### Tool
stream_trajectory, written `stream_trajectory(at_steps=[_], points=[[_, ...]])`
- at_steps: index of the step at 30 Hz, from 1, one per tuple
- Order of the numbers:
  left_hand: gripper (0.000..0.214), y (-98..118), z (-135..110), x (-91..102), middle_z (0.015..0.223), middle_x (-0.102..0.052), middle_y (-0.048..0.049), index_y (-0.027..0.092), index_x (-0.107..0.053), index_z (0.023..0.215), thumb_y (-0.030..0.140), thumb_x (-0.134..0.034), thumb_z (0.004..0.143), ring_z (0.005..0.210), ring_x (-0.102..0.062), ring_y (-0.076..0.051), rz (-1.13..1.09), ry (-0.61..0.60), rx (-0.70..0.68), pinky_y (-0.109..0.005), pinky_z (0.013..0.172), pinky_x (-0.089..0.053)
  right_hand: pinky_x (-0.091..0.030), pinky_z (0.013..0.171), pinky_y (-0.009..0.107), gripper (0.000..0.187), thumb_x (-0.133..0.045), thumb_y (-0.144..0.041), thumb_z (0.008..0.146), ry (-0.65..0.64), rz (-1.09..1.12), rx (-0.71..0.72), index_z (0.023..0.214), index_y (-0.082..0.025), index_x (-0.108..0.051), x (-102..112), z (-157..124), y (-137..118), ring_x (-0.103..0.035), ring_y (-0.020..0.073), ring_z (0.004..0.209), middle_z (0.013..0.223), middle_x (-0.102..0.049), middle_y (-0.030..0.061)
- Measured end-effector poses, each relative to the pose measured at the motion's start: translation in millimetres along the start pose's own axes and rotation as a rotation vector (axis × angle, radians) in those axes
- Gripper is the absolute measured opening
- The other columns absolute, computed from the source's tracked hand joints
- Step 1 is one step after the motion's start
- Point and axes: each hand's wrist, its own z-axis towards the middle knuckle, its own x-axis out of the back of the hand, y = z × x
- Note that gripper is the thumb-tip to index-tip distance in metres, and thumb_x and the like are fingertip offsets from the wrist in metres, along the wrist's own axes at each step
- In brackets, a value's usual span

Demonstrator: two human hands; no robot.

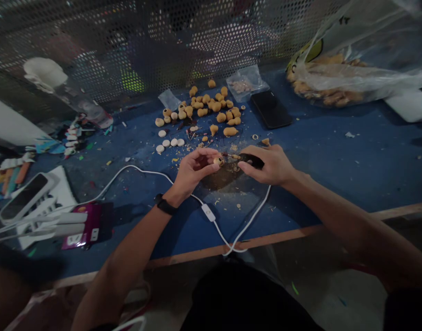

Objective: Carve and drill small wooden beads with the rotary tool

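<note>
Near the middle of the blue tabletop, my left hand (197,169) pinches a small tan gourd (218,161) with a dark round hole in its side. My right hand (271,165) is wrapped round a dark-bodied hand tool (253,160) with a slim shaft. The shaft points left at the gourd, its tip close to the hole; whether they touch I cannot tell. Shavings and crumbs lie under both hands. Just beyond them are many small gourds (216,106), a few with cut holes, and several white discs (173,142).
A black phone (271,109) and a small clear bag (245,83) lie behind my right hand. A big plastic bag of gourds (330,82) stands at back right. A white cable with an inline switch (208,212) crosses the front. A purple box (94,225) sits at left.
</note>
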Motion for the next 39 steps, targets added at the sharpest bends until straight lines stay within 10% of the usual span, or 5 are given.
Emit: stream_trajectory(at_steps=[7,39], points=[[0.032,2.7,-0.7,-2.6,0.095,-0.080,-0.0056,0.023,-0.081,0.101,0.045,-0.089,0.079,0.072,-0.068,-0.012,0.006,0.010,0.004,-0.024,0.063,-0.051,-0.042,0.058,0.029,0.028,-0.056,-0.048,0.097,-0.028,-0.010,-0.031,0.094,-0.023,-0.070,-0.2,-0.6,0.2,-0.064,0.0174,0.058,0.066,-0.069,0.0000],[0.037,3.8,-0.1,-3.1,0.096,-0.081,-0.0052,0.021,-0.081,0.096,0.034,-0.099,0.065,0.081,-0.073,-0.015,0.118,0.052,-0.076,-0.030,0.081,-0.062,-0.042,0.060,0.029,0.027,-0.058,-0.045,0.098,-0.020,0.012,0.029,0.095,-0.022,-0.070,-1.5,-1.0,0.5,-0.065,0.0176,0.058,0.066,-0.070,0.0004]])
